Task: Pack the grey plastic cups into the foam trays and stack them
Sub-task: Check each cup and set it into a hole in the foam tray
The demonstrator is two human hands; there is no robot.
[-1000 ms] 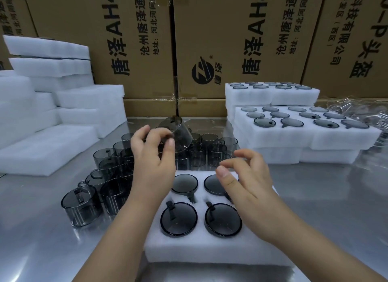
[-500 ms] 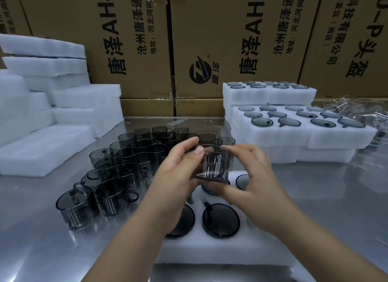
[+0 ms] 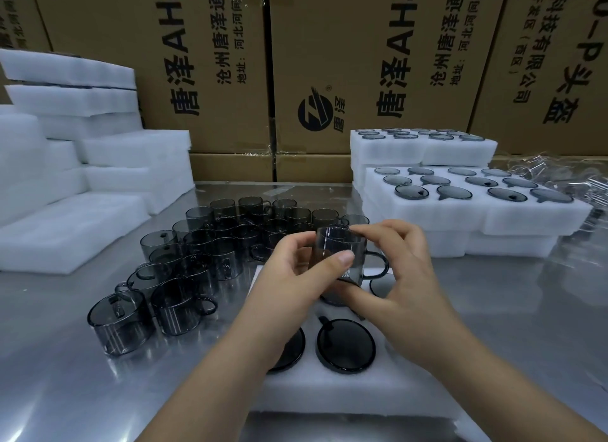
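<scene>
Both my hands hold one grey see-through cup (image 3: pixel 342 254) upright above the far part of the white foam tray (image 3: pixel 345 392) in front of me. My left hand (image 3: pixel 296 277) grips its left side, thumb on the front wall. My right hand (image 3: pixel 404 277) pinches its right side, beside the handle, which points right. Two cups sit in the tray's near pockets, one of them (image 3: pixel 345 344) plain to see, the other half hidden under my left wrist. Several loose cups (image 3: pixel 204 260) stand in a cluster on the steel table to the left.
Filled foam trays (image 3: pixel 477 211) are stacked at the back right, with clear plastic wrap (image 3: pixel 566 178) beside them. Piles of white foam trays (image 3: pixel 82 178) fill the left side. Brown cardboard boxes (image 3: pixel 329 63) wall off the back of the steel table (image 3: pixel 526 310).
My left hand carried the cup from over the loose cluster to above the tray. My right hand came up and took its other side. The cup has turned upright, handle to the right.
</scene>
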